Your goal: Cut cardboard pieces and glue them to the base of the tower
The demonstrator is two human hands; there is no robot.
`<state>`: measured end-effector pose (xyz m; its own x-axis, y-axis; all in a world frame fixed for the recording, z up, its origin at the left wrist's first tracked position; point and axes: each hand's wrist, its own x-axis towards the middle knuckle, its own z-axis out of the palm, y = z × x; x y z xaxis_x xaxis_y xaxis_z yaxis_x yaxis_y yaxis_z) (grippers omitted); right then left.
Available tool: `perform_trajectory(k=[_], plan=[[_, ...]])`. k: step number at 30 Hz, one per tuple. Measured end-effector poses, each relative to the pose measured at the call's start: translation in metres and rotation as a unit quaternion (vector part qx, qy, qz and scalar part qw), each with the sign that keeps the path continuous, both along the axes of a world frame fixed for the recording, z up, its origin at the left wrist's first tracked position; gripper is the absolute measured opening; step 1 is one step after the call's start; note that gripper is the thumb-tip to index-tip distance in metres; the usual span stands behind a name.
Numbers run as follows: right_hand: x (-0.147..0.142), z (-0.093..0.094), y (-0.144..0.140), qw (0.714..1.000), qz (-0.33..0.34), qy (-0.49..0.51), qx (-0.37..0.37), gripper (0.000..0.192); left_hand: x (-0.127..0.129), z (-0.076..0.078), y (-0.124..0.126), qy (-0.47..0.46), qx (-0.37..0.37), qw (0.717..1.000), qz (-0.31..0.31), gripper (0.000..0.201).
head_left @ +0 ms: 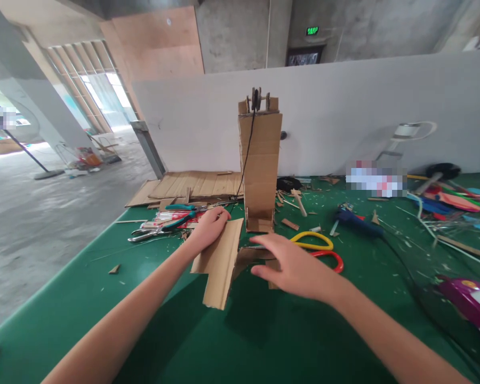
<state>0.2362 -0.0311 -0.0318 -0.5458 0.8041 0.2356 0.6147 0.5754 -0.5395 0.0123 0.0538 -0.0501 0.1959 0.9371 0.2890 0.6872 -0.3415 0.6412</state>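
My left hand [210, 229] grips the upper left edge of a flat, notched piece of cardboard [220, 261], its fingertips partly hidden. Just to the right, my right hand [298, 264] is open, thumb and fingers spread, over the table. Behind its fingers lies a small bent strip of cardboard [248, 257]; whether they touch, I cannot tell. Scissors with yellow and red handles [316, 241] lie partly covered by that hand. Beyond both hands a tall cardboard tower [261, 165] stands upright, with a small wheel [256, 99] on top and a black cord [248, 149] hanging down.
Pliers with teal handles [172, 224] lie beyond my left forearm, near stacked cardboard sheets [196, 184]. At right are a blue glue gun [360, 223] with its cable and a purple device [470, 301]. Scraps litter the green table [164, 341]; a white partition [324, 112] rises behind.
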Motion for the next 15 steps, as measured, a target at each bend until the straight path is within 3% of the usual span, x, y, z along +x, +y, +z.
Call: perform_trajectory(k=[2, 6, 9, 15], plan=[[-0.013, -0.007, -0.005, 1.000, 0.015, 0.009, 0.012, 0.030, 0.001, 0.001, -0.001, 0.001, 0.011, 1.000, 0.007, 0.027], [-0.011, -0.012, -0.008, 1.000, 0.015, -0.002, 0.000, 0.031, -0.018, 0.012, 0.005, 0.043, 0.061, 0.993, 0.091, 0.027], [-0.001, -0.014, -0.007, 1.000, -0.001, -0.004, -0.006, 0.032, -0.046, 0.022, 0.008, 0.108, 0.083, 0.972, 0.190, 0.028], [0.004, -0.024, 0.001, 0.997, -0.057, 0.038, -0.022, 0.030, -0.081, 0.021, 0.009, 0.300, 0.080, 0.916, 0.254, 0.041]])
